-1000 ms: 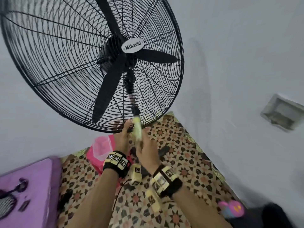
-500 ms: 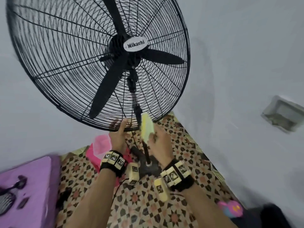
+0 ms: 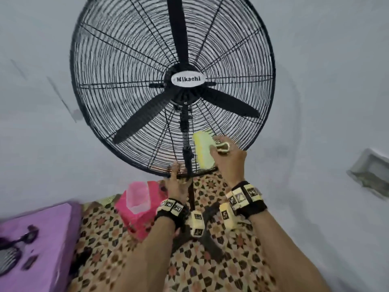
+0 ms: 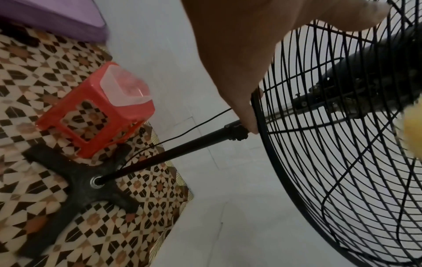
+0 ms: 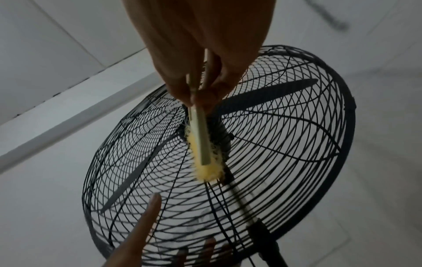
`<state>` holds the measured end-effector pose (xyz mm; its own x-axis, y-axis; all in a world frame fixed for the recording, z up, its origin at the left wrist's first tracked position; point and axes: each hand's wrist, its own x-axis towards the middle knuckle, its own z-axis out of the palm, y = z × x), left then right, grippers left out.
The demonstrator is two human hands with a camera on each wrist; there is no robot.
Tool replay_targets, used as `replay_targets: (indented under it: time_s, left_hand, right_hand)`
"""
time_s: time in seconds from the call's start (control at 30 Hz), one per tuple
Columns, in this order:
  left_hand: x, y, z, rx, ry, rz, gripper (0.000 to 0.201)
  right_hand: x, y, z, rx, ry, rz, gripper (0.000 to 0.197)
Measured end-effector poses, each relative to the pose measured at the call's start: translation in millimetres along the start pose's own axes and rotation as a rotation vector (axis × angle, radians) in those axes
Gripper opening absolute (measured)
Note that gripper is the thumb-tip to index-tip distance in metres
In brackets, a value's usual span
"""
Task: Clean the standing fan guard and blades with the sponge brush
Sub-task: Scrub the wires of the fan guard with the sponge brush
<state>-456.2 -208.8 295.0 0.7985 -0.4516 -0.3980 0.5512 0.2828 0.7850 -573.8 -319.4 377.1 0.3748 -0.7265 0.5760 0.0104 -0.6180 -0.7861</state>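
Observation:
The black wire fan guard (image 3: 126,60) fills the upper head view, with three black blades (image 3: 143,121) behind it and a white "Mikachi" badge at the hub. My right hand (image 3: 229,159) grips the pale handle of the yellow sponge brush (image 3: 203,150). The brush head (image 5: 206,162) lies against the guard's lower part, right of the pole. My left hand (image 3: 176,182) holds the guard's bottom rim (image 4: 254,108), thumb in front and fingers behind the wires.
A pink stool (image 3: 136,220) carrying a clear plastic container (image 3: 137,197) stands left of the fan pole (image 4: 182,150) and its cross base (image 4: 75,173). A purple surface (image 3: 42,239) with dark items lies at far left. Walls stand close behind and to the right.
My right hand has carried the brush up and to the right, from the guard's bottom edge onto its lower wires. My left hand stays on the bottom rim. The head view has swung to face the fan squarely.

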Motion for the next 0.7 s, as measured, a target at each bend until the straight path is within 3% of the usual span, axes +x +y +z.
replay_targets:
  time_s: [0.07, 0.13, 0.2, 0.33, 0.5, 0.6, 0.7]
  left_hand:
    - [-7, 4, 6, -0.136, -0.025, -0.011, 0.086]
    - [-11, 3, 10, -0.119, -0.035, 0.004, 0.087]
    - [-10, 0, 10, -0.136, -0.025, 0.022, 0.088]
    - [-4, 0, 5, -0.136, -0.025, -0.002, 0.11]
    - [4, 3, -9, -0.085, -0.132, 0.062, 0.087]
    - [5, 11, -12, -0.058, -0.133, 0.108, 0.08]
    - [4, 12, -15, 0.006, -0.171, 0.139, 0.042]
  right_hand:
    - [-2, 1, 2, 0.01, -0.157, -0.033, 0.033]
    - [2, -3, -1, 0.007, -0.236, -0.037, 0.038]
    - [15, -16, -3, 0.02, -0.237, -0.047, 0.043]
    - [71, -54, 8, 0.027, -0.22, -0.188, 0.05]
    - [116, -81, 23, -0.022, -0.293, -0.193, 0.052]
    - [114, -76, 20, -0.131, -0.442, -0.183, 0.044]
    - [118, -78, 20, -0.12, -0.392, -0.169, 0.041]
